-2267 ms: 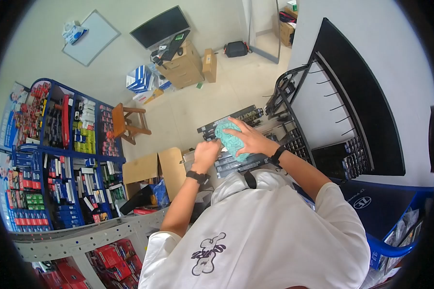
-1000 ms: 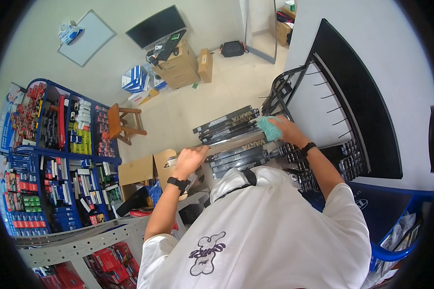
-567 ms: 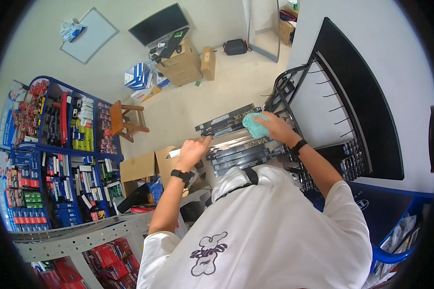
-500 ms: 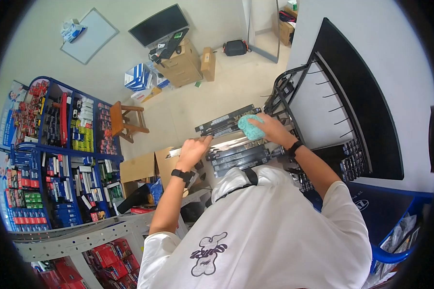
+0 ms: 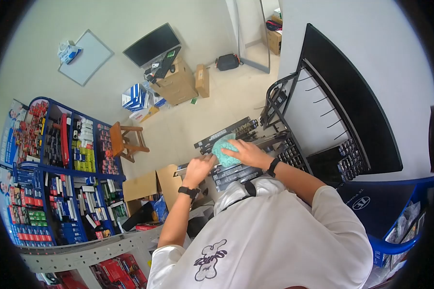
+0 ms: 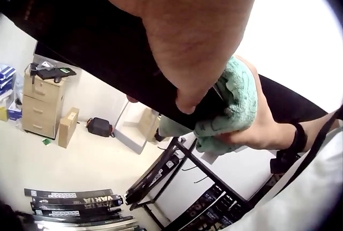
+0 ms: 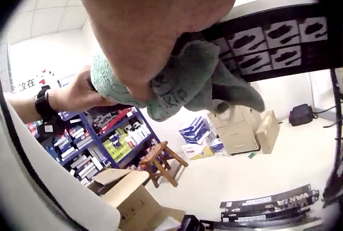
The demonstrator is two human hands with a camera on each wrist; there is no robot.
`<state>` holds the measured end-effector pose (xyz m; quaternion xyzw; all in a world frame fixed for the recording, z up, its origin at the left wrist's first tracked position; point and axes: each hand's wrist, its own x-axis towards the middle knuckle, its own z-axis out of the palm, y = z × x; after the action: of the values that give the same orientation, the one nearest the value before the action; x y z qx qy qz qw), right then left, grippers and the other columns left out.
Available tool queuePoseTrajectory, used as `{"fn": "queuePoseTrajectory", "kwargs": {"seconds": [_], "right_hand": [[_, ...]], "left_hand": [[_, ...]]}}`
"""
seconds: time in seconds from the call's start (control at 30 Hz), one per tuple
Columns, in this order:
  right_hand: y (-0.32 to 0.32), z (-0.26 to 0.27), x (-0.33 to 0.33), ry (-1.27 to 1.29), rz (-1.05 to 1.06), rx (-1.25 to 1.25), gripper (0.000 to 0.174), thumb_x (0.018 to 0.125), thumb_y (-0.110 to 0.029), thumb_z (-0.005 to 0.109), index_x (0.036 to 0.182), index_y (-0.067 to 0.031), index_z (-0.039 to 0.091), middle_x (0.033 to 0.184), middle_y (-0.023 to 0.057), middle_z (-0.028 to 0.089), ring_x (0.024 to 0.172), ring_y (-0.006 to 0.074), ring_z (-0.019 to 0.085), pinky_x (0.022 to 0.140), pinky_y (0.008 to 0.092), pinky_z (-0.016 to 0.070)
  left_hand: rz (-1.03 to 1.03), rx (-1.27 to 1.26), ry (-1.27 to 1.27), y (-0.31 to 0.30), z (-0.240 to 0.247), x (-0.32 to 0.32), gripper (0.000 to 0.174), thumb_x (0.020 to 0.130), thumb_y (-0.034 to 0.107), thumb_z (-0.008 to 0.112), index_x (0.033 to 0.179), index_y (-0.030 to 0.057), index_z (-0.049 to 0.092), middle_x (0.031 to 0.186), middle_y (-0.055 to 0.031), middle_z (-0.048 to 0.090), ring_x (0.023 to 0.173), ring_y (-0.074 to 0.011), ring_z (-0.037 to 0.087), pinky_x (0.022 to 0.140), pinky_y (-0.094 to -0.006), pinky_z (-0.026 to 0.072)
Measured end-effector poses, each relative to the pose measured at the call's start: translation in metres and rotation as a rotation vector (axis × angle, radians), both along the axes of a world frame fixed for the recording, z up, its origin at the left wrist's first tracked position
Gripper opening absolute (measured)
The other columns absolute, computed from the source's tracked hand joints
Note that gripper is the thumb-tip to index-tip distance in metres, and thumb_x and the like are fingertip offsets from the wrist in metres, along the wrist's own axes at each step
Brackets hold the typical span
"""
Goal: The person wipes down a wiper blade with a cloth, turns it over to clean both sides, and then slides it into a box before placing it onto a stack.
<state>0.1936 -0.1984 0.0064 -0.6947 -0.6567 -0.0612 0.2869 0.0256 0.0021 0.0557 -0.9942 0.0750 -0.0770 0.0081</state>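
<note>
Green cloth (image 5: 222, 153) folded round long black box (image 7: 286, 43), gripped by right hand (image 5: 249, 154); left hand (image 5: 200, 170) grips box just beside.

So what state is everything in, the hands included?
Left hand, holding the long dark package
Right hand, gripping the green cloth
Green cloth, bunched around the package
Long dark package, held up
Monitor, screen dark
Drawers, shut
Cardboard box, flaps open
Stool, upright
</note>
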Motion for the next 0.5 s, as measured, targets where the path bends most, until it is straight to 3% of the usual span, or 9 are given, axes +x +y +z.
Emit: {"fn": "queuePoseTrajectory", "kwargs": {"seconds": [0.1, 0.23, 0.33, 0.5], "right_hand": [[-0.015, -0.003, 0.007, 0.013, 0.006, -0.027, 0.063, 0.084, -0.006, 0.059, 0.144, -0.0252, 0.051, 0.13, 0.0162, 0.052, 0.102, 0.0337, 0.063, 0.082, 0.0409, 0.0577], [-0.038, -0.011, 0.027, 0.001, -0.076, 0.008, 0.053, 0.087, -0.009, 0.059, 0.139, -0.0238, 0.056, 0.123, 0.0164, 0.059, 0.104, 0.0357, 0.063, 0.086, 0.0427, 0.0556], [-0.069, -0.018, 0.055, 0.039, -0.12, -0.071, 0.051, 0.087, -0.01, 0.061, 0.137, -0.0216, 0.057, 0.126, 0.0193, 0.059, 0.109, 0.0383, 0.061, 0.093, 0.0457, 0.0517], [-0.1, -0.031, 0.088, 0.053, -0.201, -0.081, 0.061, 0.081, -0.003, 0.067, 0.139, -0.0193, 0.056, 0.128, 0.0226, 0.058, 0.113, 0.0408, 0.06, 0.097, 0.0462, 0.0494]], "left_hand": [[0.028, 0.018, 0.046, -0.005, 0.008, -0.006, 0.025, 0.082, 0.01, 0.062, 0.107, 0.0066, 0.062, 0.111, -0.0091, 0.072, 0.081, -0.0237, 0.072, 0.065, -0.0345, 0.0581], [0.063, 0.017, 0.08, 0.001, 0.009, -0.018, 0.031, 0.082, 0.012, 0.062, 0.113, 0.0086, 0.063, 0.116, -0.0095, 0.072, 0.083, -0.0236, 0.072, 0.066, -0.0343, 0.0585], [0.07, 0.025, 0.011, 0.014, 0.012, -0.027, 0.033, 0.085, 0.012, 0.061, 0.118, 0.0115, 0.064, 0.098, -0.0089, 0.072, 0.081, -0.0252, 0.071, 0.065, -0.0363, 0.0569], [0.119, 0.045, 0.053, 0.026, 0.019, -0.033, 0.03, 0.084, 0.012, 0.063, 0.114, 0.0079, 0.063, 0.095, -0.009, 0.072, 0.08, -0.026, 0.07, 0.066, -0.0364, 0.0564]]}}
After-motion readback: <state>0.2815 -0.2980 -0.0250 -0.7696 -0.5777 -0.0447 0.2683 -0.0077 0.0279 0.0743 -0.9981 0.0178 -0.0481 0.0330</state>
